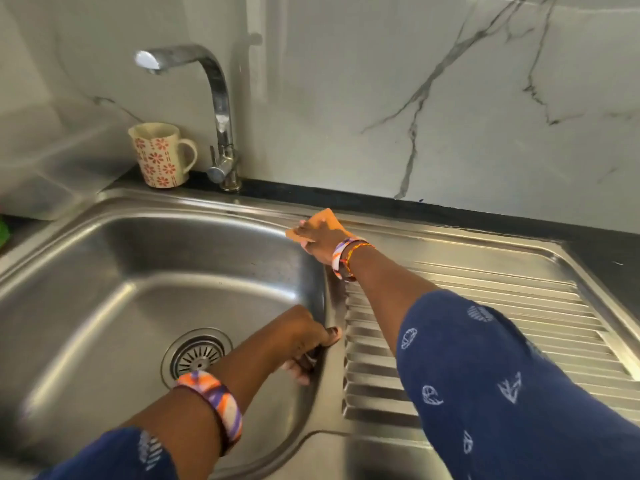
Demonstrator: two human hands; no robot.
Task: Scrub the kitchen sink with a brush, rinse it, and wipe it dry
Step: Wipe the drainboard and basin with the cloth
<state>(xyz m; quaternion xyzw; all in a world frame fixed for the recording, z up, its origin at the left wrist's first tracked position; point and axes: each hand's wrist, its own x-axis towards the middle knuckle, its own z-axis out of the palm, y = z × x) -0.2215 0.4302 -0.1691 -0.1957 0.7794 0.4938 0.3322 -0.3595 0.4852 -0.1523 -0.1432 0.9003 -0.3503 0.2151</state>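
Note:
The stainless steel sink (114, 271) fills the lower left, with a round drain (196, 353) in its bowl. My right hand (320, 242) presses an orange cloth (323, 223) flat on the sink's back rim, at the bowl's far right corner. My left hand (304, 341) grips the bowl's right edge, thumb on top of the rim and fingers curled down inside the bowl. No brush is in view. The faucet (218, 109) stands behind the bowl with no water running.
A ribbed drainboard (485, 323) lies right of the bowl. A cream mug with red flowers (159, 155) stands on the black counter left of the faucet. A marble wall rises behind. Something green (3, 230) shows at the far left edge.

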